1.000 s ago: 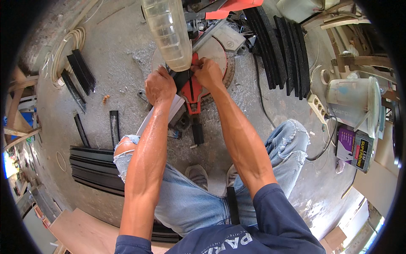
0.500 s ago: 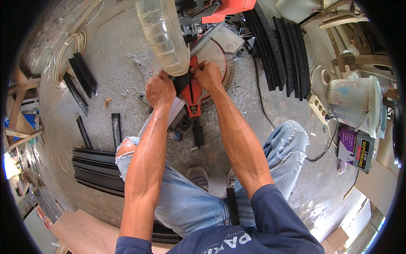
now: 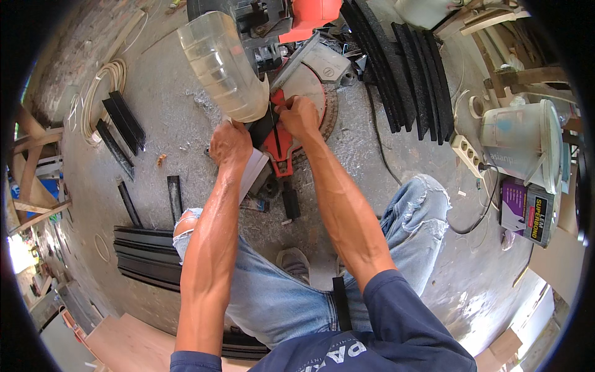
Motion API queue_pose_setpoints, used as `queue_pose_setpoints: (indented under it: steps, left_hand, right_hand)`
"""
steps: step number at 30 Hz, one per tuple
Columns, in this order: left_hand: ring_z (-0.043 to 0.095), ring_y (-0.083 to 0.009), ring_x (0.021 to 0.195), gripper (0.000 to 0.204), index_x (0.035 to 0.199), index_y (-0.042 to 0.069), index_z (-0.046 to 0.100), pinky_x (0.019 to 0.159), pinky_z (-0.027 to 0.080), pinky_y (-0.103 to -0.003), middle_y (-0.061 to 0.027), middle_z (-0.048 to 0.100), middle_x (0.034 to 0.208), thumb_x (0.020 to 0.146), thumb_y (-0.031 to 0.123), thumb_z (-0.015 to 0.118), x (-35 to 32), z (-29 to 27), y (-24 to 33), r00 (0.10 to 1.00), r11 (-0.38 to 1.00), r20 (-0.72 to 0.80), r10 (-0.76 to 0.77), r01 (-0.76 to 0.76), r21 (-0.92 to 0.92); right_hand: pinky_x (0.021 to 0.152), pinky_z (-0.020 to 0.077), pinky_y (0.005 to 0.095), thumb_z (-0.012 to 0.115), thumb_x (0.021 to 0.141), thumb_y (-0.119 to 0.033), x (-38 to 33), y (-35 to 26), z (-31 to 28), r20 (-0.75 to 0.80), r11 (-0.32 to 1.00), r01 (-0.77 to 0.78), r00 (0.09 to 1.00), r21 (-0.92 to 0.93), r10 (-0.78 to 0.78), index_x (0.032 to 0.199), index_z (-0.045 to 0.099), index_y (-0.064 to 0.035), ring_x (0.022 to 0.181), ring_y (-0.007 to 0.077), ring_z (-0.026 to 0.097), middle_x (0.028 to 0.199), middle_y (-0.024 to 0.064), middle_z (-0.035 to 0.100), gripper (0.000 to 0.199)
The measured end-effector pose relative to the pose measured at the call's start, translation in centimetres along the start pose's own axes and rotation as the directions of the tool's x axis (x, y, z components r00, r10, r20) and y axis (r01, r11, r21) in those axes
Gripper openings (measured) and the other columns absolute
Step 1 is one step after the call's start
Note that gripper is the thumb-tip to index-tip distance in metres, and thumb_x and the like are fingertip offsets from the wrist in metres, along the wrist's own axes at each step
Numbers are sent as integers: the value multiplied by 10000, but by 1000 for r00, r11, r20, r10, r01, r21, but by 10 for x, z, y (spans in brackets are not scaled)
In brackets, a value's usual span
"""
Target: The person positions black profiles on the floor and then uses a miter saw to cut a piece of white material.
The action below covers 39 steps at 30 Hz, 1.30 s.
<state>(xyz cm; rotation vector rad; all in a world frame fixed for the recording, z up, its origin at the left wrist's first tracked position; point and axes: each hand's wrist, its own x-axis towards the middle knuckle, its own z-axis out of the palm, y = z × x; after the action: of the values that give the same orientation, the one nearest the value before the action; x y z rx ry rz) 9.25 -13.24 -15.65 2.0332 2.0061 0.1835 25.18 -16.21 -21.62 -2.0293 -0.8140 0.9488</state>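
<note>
A mitre saw with a red and grey round base stands on the floor before me. Over its left side hangs a cut clear plastic bottle, fixed near the saw head. On the base, a short black strip lies between my hands. My left hand is closed at the strip's left end, just below the bottle. From the right, my right hand pinches the strip's other end, fingertips close to the red slotted plate. Fingers and bottle hide part of the strip. A pale flat piece shows beneath my left wrist.
Long black strips lie at the far right, with more stacked strips by my left knee. A power strip and cable, a bucket and a purple-black box stand right. Coiled cable lies far left.
My view has turned slightly, shifting the scene. The bottle and saw head appear a little farther left. Both hands keep their hold on the black strip.
</note>
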Motion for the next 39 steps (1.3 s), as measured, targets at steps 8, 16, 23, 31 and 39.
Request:
queue_pose_setpoints:
  steps: [8,16,23,31,39]
  left_hand:
    - [680,-440,916,422,1030,-18,684,800,534,-543,-241,689,953,1009,361,500,-2,6,-10,985,983,-65,160,-153,97]
    - [562,-354,1012,299,1074,40,607,883,464,-488,-168,542,1067,931,298,659,-23,0,-26,694,744,-269,668,-628,228]
    - [536,-388,1117,592,1302,46,535,945,439,-465,-205,526,1168,828,314,767,-58,-42,-36,651,613,92,753,-746,260]
    - [516,-402,1179,946,1481,58,388,897,488,-488,-233,501,1252,686,274,855,-74,-58,-20,810,741,373,453,-575,346]
    - [535,-413,1131,935,1451,39,404,878,494,-491,-232,513,1178,653,231,852,-76,-52,-23,823,761,343,452,-557,333]
  right_hand:
    - [843,529,481,786,794,-293,0,-2,0,-12,999,-31,999,13,31,910,741,-13,959,430,687,953,262,713,306]
    - [841,527,496,769,794,-268,-7,-10,-8,-45,997,35,998,-65,-38,897,735,10,951,448,680,950,276,704,299]
    - [832,531,507,732,803,-238,-14,-14,-9,-103,999,41,994,-17,-42,871,738,18,928,456,683,927,294,697,265]
    - [831,535,520,699,817,-224,-15,-18,-11,-72,999,43,996,-27,-45,882,749,18,927,485,674,932,305,693,255]
    - [803,543,516,710,816,-229,-16,-13,-7,-118,997,79,990,14,-77,861,749,13,881,477,684,887,300,691,248]
